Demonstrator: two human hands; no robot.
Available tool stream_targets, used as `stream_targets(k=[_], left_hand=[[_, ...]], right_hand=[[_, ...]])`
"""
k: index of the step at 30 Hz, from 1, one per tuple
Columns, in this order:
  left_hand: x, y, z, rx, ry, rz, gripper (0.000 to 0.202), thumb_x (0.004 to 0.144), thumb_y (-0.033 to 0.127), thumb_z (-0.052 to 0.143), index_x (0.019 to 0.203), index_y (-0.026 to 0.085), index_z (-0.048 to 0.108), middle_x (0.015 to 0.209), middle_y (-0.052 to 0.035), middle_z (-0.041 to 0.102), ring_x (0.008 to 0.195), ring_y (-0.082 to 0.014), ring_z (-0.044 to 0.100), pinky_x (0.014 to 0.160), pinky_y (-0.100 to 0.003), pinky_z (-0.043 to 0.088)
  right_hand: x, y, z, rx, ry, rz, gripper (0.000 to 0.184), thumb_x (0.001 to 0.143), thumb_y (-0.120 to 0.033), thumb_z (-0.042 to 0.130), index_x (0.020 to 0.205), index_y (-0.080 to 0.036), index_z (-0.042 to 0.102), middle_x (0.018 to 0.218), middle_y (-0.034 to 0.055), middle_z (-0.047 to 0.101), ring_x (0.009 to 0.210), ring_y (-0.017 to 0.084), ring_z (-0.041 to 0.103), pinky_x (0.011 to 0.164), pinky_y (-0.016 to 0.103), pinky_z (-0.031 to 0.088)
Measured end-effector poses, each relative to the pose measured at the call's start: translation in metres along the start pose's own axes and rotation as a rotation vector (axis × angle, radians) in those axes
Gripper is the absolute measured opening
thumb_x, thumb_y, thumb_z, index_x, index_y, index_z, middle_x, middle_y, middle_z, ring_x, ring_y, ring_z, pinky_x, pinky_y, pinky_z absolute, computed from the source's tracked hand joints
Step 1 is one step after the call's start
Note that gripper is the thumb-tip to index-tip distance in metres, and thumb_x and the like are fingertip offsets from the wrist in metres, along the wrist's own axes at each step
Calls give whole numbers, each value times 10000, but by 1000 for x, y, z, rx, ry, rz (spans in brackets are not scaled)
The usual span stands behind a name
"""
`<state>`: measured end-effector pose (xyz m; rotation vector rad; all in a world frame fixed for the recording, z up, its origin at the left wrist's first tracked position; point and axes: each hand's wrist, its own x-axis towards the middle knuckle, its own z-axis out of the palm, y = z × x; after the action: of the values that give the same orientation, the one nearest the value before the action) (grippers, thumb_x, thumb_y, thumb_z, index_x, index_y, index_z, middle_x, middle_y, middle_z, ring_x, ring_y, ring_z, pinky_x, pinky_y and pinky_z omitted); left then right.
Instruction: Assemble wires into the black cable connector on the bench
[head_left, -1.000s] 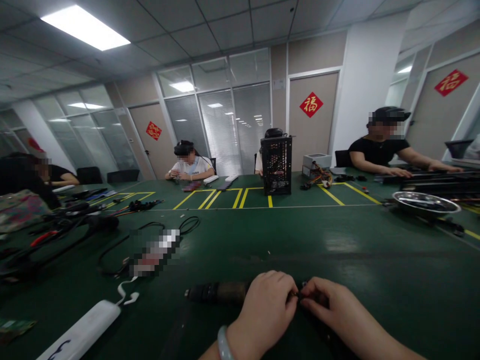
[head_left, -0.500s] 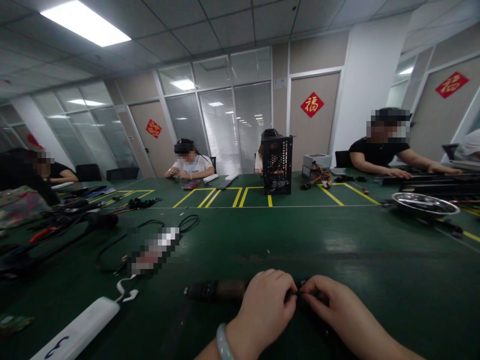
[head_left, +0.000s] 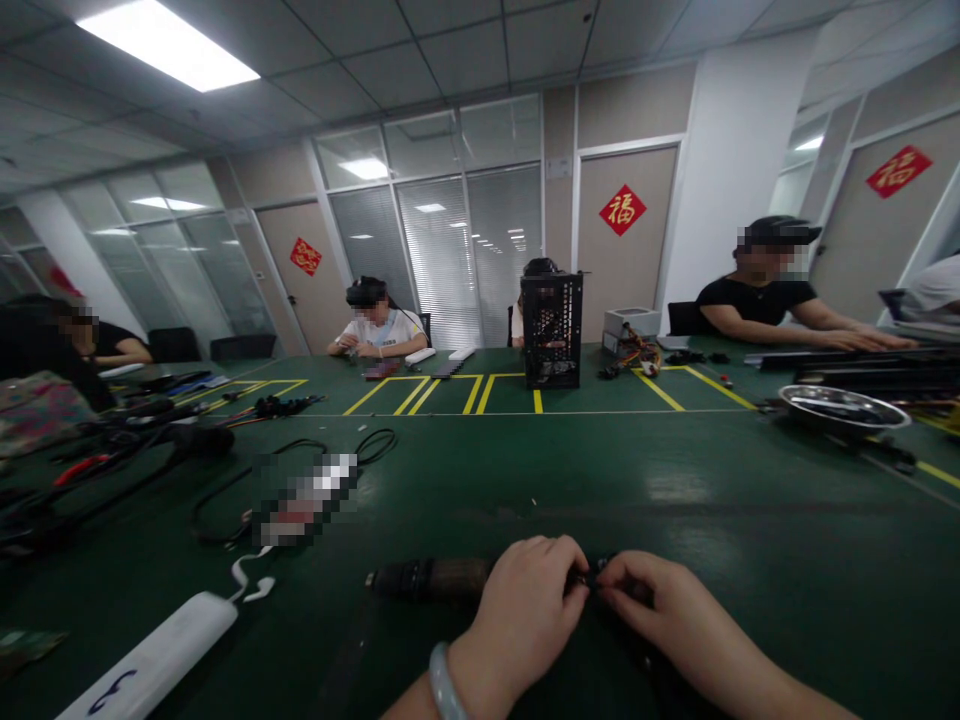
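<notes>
My left hand (head_left: 529,600), with a pale bangle (head_left: 445,682) at its wrist, is closed in a pinch at the front of the green table. Facing it, my right hand (head_left: 652,600) pinches at the same spot, its fingertips almost meeting the left ones. Between them is a small dark piece (head_left: 591,578), too small and dim to name. A dark, cylindrical tool with a metal tip, like an electric screwdriver (head_left: 431,580), lies on the table and runs behind my left hand, which hides its right end.
A white power bank-like case (head_left: 154,660) lies front left, beside a cable (head_left: 247,455). Tools and cables (head_left: 112,455) crowd the left side. Farther off stand a black computer case (head_left: 553,330), a power supply (head_left: 632,325) and a metal bowl (head_left: 844,412). Several people sit around the table.
Both hands stay pinched together, shifting only slightly. The view drifts a little. At the far right, a co-worker's hands move along the dark bars.
</notes>
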<state>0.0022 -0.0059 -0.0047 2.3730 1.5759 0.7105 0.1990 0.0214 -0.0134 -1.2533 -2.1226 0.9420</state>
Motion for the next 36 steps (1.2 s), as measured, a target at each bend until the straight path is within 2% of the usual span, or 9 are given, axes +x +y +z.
stream_targets(k=[6,20,24,30,36], left_hand=[[1,-1,-2,-6,-17,16,109,823,200,639,901,239,574,902,26,616,869,-190,557,775,-326,396],[0,4,-2,53,2,30,100,832,162,597,895,223,551,886,24,607,839,-185,556,758,-326,407],[0,6,-3,73,28,54,88,821,161,600,867,216,549,884,17,604,859,-193,549,802,-344,413],[0,8,-5,82,70,119,79,820,152,598,828,213,548,894,24,603,893,-170,551,1029,-395,311],[0,8,-7,56,63,122,56,843,180,597,826,217,558,867,27,609,872,-162,565,1042,-397,310]], right_hand=[[0,0,1,15,-1,16,115,858,-248,557,824,-218,662,777,-15,685,704,150,632,613,196,446],[1,7,4,13,3,-4,106,856,-229,546,819,-204,642,734,-20,661,671,141,614,592,196,435],[1,5,3,8,-9,-3,96,844,-219,557,802,-206,642,723,-21,663,668,144,614,601,198,443],[0,3,2,2,-4,-15,90,843,-210,559,806,-213,641,762,-22,675,708,148,626,638,200,448],[2,10,6,-8,20,-16,92,847,-232,573,822,-214,660,756,-21,669,699,148,616,626,204,437]])
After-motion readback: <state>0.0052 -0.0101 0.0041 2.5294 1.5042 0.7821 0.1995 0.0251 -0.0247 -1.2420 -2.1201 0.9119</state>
